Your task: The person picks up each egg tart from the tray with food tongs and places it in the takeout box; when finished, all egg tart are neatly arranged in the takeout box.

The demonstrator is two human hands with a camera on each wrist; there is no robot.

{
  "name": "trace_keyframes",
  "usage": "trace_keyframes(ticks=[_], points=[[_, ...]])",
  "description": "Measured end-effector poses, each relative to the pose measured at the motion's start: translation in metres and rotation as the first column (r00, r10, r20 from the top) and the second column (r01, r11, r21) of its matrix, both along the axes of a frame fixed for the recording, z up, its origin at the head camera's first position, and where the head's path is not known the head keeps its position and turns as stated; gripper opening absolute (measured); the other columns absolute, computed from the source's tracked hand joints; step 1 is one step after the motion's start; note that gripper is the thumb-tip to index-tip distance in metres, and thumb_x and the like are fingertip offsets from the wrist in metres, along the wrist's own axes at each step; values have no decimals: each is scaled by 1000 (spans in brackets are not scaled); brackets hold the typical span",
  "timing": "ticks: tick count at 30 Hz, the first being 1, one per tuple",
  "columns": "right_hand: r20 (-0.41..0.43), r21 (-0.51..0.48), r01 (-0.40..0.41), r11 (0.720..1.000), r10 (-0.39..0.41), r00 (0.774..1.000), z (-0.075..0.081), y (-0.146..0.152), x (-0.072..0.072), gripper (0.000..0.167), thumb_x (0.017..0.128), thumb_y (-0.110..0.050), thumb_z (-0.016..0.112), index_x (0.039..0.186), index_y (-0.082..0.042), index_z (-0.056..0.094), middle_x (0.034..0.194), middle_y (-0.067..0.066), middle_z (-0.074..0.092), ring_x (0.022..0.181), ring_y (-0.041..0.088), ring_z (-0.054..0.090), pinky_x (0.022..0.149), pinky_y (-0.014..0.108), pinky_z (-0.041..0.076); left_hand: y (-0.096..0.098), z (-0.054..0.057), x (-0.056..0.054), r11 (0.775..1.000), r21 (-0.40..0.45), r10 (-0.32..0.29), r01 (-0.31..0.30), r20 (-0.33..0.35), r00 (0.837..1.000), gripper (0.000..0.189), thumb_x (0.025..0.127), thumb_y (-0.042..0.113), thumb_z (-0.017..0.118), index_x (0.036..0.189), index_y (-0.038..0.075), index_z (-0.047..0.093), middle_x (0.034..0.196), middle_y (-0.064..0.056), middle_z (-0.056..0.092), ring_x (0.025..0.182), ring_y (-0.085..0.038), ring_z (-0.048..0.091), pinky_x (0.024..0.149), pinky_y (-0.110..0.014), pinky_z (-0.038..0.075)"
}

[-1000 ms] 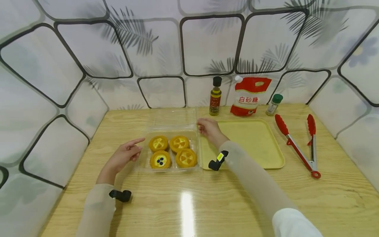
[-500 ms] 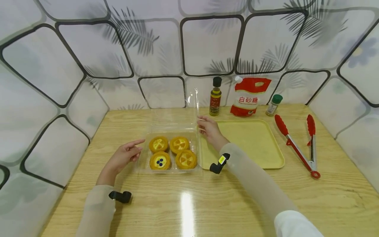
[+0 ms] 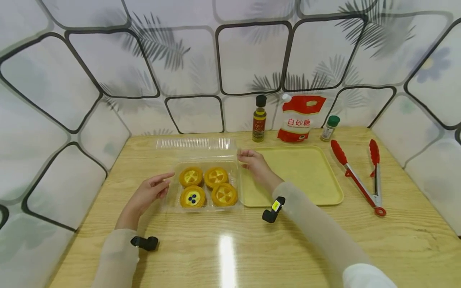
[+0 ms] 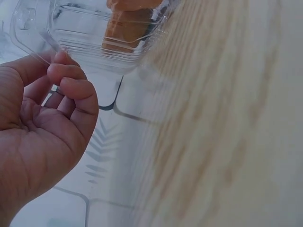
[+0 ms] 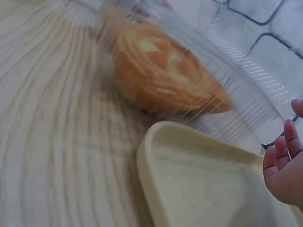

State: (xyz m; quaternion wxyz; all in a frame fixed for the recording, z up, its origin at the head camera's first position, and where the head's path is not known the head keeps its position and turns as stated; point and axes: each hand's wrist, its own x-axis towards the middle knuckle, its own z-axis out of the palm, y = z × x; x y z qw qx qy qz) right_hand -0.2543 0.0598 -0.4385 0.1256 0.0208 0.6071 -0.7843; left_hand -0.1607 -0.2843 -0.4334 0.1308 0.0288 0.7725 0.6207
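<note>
A clear plastic clamshell container (image 3: 209, 210) holds several egg tarts; one tart (image 3: 193, 197) bears blueberries, the others, such as this tart (image 3: 224, 195), yellow fruit pieces. Its transparent lid (image 3: 196, 144) lies folded back toward the wall. With thumb and forefinger my left hand (image 3: 149, 192) pinches the rim at the container's left side; the left wrist view shows the fingertips at that rim (image 4: 45, 38). Beside the far right corner, close to the hinge, is my right hand (image 3: 255, 164). In the right wrist view its fingers (image 5: 280, 153) are loosely extended, the thumb apart from them.
A yellow tray (image 3: 299, 172) lies right of the container, under the right hand. Red-tipped tongs (image 3: 354, 178) lie spread farther right. Along the wall stand an oil bottle (image 3: 259, 120), a red-and-white sugar bag (image 3: 299, 120) and a green-capped jar (image 3: 329, 129).
The lid swung partly up half a second ago and now lies back toward the wall, shifted left. Both hands have stayed at nearly the same places beside the container.
</note>
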Motion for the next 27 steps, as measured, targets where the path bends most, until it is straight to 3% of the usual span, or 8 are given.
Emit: trace_keyframes(ticks=[5,10,13,18,23,27], points=[[-32,49,-36,998,37,999,-5,1,7,26,90,4,54,75,-15,62,87,-5,59,82,11,51,75,28,40,-4,2,8,999,39,13,-12,-30,999,55,103,36,36,137,-7,40,81,0,52,68,-10,48,63,-27,45],[-62,78,-50,996,55,997,-9,4,10,27,91,5,51,75,-13,63,85,-5,59,80,11,50,74,27,40,-11,9,21,997,69,-23,25,-28,999,68,102,47,26,149,-2,20,93,2,55,75,-8,52,70,-25,48],[-77,110,-65,992,74,994,-9,7,11,26,91,4,49,77,-13,63,86,-6,59,81,10,51,76,28,41,-16,12,30,998,46,-46,47,-26,999,64,103,40,33,150,0,16,92,4,56,74,-8,53,68,-25,48],[-98,179,-85,980,104,990,-9,10,15,20,93,2,48,85,-7,64,90,-3,61,85,9,53,79,29,43,-21,9,42,989,19,-148,150,-58,987,60,103,15,42,150,-1,9,86,3,59,68,-11,52,65,-28,47],[-155,331,-138,933,198,968,-3,19,27,19,97,-5,48,108,4,61,107,10,61,96,16,54,83,33,45,-20,5,48,973,37,-225,229,-85,971,64,101,7,44,150,-2,3,85,2,58,64,-13,49,62,-32,46],[-201,440,-225,869,340,919,4,29,48,29,99,-8,47,124,5,53,109,16,58,101,29,55,84,39,48,-18,3,50,960,45,-269,276,-122,955,66,100,4,43,149,-5,-1,80,1,57,61,-19,47,60,-35,44]])
